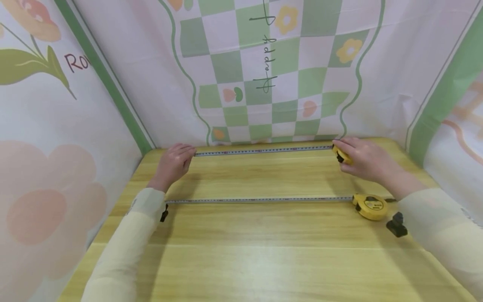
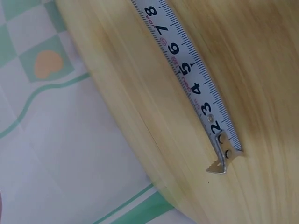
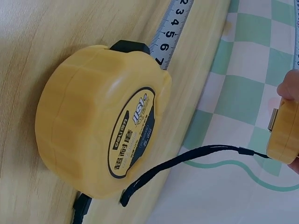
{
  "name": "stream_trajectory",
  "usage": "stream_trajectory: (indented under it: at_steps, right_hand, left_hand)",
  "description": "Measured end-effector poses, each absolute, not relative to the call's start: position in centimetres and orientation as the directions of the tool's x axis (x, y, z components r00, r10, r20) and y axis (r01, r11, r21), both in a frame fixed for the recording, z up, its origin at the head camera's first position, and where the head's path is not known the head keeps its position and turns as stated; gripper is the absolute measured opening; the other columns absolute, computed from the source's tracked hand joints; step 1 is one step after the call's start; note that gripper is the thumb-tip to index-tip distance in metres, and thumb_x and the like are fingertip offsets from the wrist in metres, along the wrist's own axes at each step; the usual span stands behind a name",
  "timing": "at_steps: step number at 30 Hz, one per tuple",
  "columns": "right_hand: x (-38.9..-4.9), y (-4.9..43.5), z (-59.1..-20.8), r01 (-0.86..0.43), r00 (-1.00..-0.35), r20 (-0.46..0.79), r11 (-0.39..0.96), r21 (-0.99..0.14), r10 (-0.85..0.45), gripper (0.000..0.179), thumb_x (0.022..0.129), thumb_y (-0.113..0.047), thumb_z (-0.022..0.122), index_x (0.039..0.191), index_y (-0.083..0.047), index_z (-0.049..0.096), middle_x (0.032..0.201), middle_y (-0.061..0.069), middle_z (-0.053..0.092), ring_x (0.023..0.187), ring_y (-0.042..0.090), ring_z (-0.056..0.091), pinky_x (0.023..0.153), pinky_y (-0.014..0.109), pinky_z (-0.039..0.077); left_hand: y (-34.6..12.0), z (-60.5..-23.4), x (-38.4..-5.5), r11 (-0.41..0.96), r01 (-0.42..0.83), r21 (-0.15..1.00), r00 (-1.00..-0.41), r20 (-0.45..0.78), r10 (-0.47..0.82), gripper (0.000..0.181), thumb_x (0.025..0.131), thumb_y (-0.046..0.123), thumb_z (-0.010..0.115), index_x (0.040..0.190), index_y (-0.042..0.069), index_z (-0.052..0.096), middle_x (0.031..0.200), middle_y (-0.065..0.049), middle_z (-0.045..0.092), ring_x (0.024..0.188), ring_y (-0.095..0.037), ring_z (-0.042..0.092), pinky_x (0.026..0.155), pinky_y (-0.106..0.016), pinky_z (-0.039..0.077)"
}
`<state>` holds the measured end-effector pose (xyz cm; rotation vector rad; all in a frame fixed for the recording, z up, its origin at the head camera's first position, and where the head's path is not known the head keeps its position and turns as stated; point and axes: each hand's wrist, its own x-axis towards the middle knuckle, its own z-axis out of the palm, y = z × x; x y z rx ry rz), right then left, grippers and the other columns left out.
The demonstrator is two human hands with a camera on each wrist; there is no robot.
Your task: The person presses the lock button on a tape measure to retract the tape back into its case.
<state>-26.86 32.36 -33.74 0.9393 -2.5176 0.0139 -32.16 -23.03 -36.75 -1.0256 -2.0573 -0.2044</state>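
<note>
At the far edge of the table, my left hand (image 1: 175, 163) pinches the end of a drawn-out tape blade (image 1: 260, 151). My right hand (image 1: 365, 161) grips the yellow case of that tape measure (image 1: 342, 155), also visible at the right border of the right wrist view (image 3: 284, 133) with a black wrist strap (image 3: 187, 156). Nearer to me, a second yellow tape measure (image 1: 371, 206) lies on the table, its blade (image 1: 260, 199) stretched out to the left, roughly parallel to the first. The left wrist view shows this blade's metal end hook (image 2: 225, 156) close up.
A light wood table (image 1: 260, 260) lies under both tapes. Patterned cloth with green and white checks (image 1: 260, 84) hangs right behind its far edge, and floral cloth (image 1: 45, 167) stands along the left side. Black wrist-camera mounts (image 1: 397, 225) hang under the sleeves.
</note>
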Motion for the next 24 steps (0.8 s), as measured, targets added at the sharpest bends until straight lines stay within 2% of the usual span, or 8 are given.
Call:
stream_trajectory:
  at_steps: [13,24]
  right_hand:
    - [-26.86,31.93,-33.55,-0.630,-0.663,0.408,0.762,0.150,-0.628,0.070,0.071,-0.012,0.082,0.131,0.008,0.052,0.123,0.031,0.056,0.107,0.049,0.056,0.086,0.060,0.050]
    - [-27.05,31.83,-33.70,-0.684,-0.567,0.474,0.705,0.185,-0.674,0.070,0.067,-0.009,0.078,0.128,0.011,0.051,0.117,0.034,0.057,0.103,0.053,0.056,0.086,0.063,0.049]
  left_hand:
    - [-22.74,-36.53,-32.15,0.642,0.741,-0.197,-0.330,0.726,0.604,0.017,0.085,-0.006,0.067,0.101,-0.005,0.073,0.100,-0.019,0.071,0.094,-0.034,0.068,0.097,-0.047,0.049]
    - [-22.72,-36.41,-32.04,0.645,0.737,-0.204,-0.329,0.725,0.605,0.018,0.085,-0.004,0.067,0.102,-0.004,0.072,0.100,-0.018,0.071,0.094,-0.033,0.068,0.099,-0.047,0.048]
